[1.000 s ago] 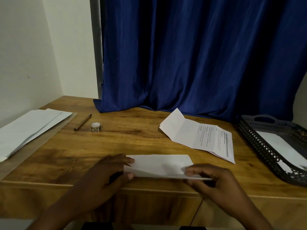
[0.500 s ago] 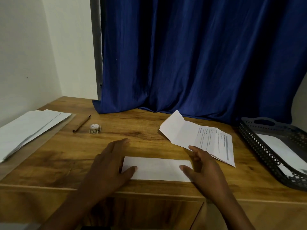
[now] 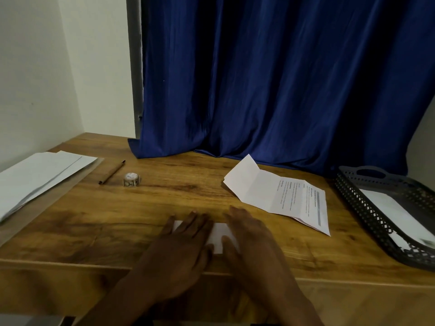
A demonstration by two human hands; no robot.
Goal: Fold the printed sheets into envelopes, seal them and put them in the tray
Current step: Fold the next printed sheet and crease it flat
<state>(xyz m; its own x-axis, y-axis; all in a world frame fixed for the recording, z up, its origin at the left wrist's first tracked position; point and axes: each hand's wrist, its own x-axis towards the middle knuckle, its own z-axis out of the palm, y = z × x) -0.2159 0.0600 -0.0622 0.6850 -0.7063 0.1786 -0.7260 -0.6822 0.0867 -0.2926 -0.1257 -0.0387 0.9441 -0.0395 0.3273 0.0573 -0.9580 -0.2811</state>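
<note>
A folded white paper envelope (image 3: 218, 238) lies flat on the brown wooden desk (image 3: 179, 198) at its near edge, at about 6 o'clock, its long axis running left to right, parallel to that edge. Both hands cover most of it, so only a white strip shows between them. The left hand (image 3: 181, 245) lies palm down on its left part with straight fingers, and the right hand (image 3: 249, 241) lies palm down on its right part the same way; neither grip curls round anything.

Half a second ago the hands sat at the envelope's two ends with most of it showing; now they have come together over its middle.

At 2 o'clock a creased printed white sheet (image 3: 280, 196) lies partly unfolded, its long axis running from far left to near right. At 3 o'clock a dark grey perforated plastic tray (image 3: 367, 208) holds white paper. At 10 o'clock lie a brown pen (image 3: 112, 172) and a small roll of stickers (image 3: 131, 179), with a stack of white paper (image 3: 37, 175) at 9 o'clock.
</note>
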